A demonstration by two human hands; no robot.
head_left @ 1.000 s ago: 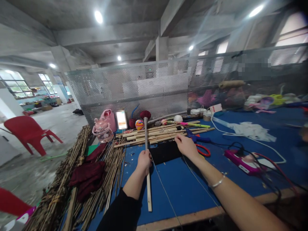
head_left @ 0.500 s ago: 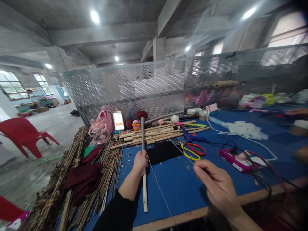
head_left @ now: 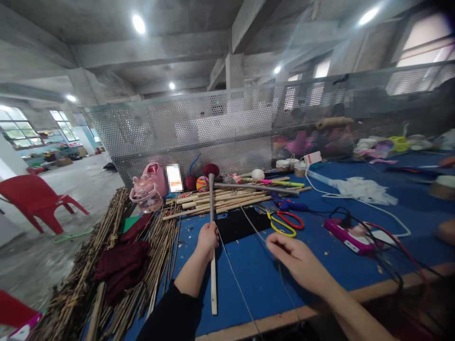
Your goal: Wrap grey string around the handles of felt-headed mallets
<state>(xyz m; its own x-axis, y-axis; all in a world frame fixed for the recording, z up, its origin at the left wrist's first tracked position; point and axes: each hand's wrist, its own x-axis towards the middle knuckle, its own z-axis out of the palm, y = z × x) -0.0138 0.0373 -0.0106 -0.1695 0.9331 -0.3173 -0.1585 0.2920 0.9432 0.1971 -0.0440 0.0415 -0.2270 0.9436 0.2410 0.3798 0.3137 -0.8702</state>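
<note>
My left hand [head_left: 207,240] is closed around a wooden stick [head_left: 213,289] lying lengthwise over the blue table. Above the hand the stick is wrapped in grey, and a dark red rounded head [head_left: 211,170] shows at its far end. A thin grey cord [head_left: 235,279] runs from beside my left hand down over the table's front edge. To the right, my right hand [head_left: 298,260] pinches a grey strand [head_left: 253,223] between thumb and fingertips. One part of the strand reaches up and left; a blurred part hangs below the hand.
Yellow-and-red-handled scissors [head_left: 284,223] and a blue glue gun [head_left: 284,202] lie beyond my right hand. A purple power strip [head_left: 350,237] with cables is at right. Bare sticks [head_left: 227,201] lie behind; bundled twigs [head_left: 85,260] are at left. Another person's hand [head_left: 446,232] shows at the right edge.
My right hand has moved left, closer to my left hand, with the strand. A grey rod behind now slopes down to the right over the sticks. My left hand stays in place.
</note>
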